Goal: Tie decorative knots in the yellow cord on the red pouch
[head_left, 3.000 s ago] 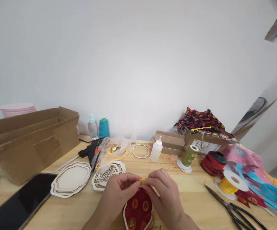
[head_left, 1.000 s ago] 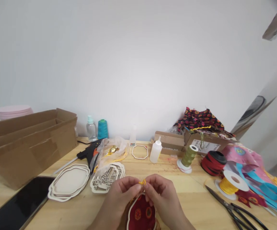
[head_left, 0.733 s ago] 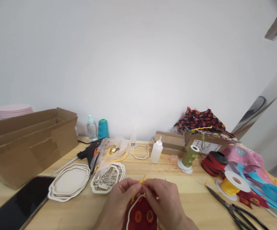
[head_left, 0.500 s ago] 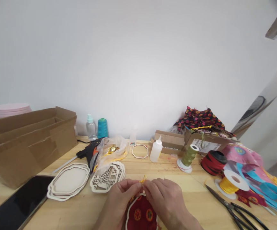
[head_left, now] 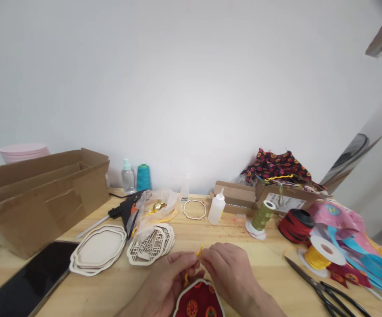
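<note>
My left hand (head_left: 173,277) is closed, its thumb and finger pinching a yellow cord (head_left: 199,251). From the other side my right hand (head_left: 229,273) grips the same cord, with the fingertips of both hands close together. Just below them is a frame (head_left: 181,296) with a pale scalloped rim, filled with dark red patterned fabric (head_left: 199,299). Its lower part runs out of view at the bottom edge. A bit of the yellow cord hangs down by my left fingers, near the top of the frame.
Left lie a phone (head_left: 29,281), stacked wooden plates (head_left: 98,251) and lattice panels (head_left: 149,246). Behind are a glue gun (head_left: 125,211), a cardboard box (head_left: 45,202) and a white squeeze bottle (head_left: 216,209). Scissors (head_left: 316,284), a yellow cord spool (head_left: 323,253) and red-black ribbon (head_left: 295,225) lie right.
My fingertips have drawn slightly apart, and more yellow cord shows between them. The fabric-filled frame sits lower and a little to the right. The whole view has shifted slightly.
</note>
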Action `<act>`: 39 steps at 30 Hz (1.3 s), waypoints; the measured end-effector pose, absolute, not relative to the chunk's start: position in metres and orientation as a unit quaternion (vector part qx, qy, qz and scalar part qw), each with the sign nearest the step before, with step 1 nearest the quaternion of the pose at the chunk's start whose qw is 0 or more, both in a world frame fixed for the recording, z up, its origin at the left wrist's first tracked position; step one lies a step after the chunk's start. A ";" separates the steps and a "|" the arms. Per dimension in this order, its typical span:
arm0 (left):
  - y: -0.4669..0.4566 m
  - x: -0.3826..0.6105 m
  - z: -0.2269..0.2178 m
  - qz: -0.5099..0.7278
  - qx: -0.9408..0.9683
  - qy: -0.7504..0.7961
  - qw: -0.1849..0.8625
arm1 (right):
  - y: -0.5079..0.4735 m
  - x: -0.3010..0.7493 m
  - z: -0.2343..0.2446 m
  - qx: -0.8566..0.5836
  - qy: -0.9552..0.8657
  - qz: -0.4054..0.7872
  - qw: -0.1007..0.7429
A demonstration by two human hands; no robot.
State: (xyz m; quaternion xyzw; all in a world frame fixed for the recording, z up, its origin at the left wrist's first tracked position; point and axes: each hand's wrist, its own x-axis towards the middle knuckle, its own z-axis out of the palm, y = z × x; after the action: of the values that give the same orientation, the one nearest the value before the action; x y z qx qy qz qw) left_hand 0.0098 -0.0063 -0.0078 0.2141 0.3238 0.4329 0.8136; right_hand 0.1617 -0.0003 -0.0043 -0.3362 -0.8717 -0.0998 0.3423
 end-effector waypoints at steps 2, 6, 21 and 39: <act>-0.007 0.011 -0.008 0.438 0.215 0.323 0.811 | -0.001 0.162 -0.006 -0.329 -0.879 -0.097 0.330; -0.010 0.014 -0.006 0.441 0.222 0.311 0.812 | -0.003 0.162 -0.005 -0.313 -0.893 -0.100 0.308; -0.010 0.009 -0.003 0.432 0.179 0.320 0.824 | 0.000 0.167 0.016 -0.325 -0.850 0.055 0.411; -0.008 0.008 -0.004 0.437 0.322 0.371 0.754 | 0.000 0.164 0.011 -0.331 -0.805 0.151 0.469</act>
State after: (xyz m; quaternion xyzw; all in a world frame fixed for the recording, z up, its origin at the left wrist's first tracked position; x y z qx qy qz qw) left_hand 0.0085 -0.0084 -0.0039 0.3216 0.3708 0.4373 0.7535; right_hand 0.1641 0.0001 0.0108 -0.3314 -0.8046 0.1514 0.4689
